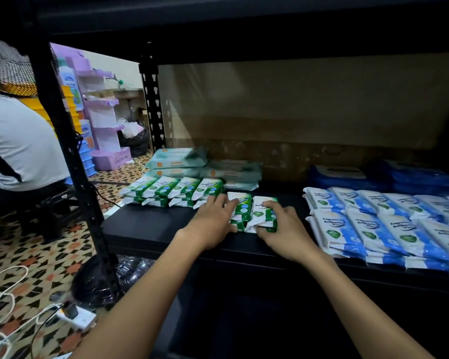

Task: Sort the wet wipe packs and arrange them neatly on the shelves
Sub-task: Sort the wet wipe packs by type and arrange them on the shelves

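Hands: your left hand [213, 218] lies flat, fingers straight, against the left side of two green packs [253, 215]; your right hand [283, 229] curls its fingers round their right side, gripping them.
Packs: soft glossy film, oblong, green and white, standing on the matte black shelf [151, 229] near its front edge.
Green row [174, 191]: like packs stacked two high, just left of your left hand.
Pale packs [205, 165]: larger, pillowy, stacked behind the row.
Blue packs [384, 221]: white-and-blue, flat, overlapping in rows well right.
Floor [36, 255]: patterned tile, white cables.
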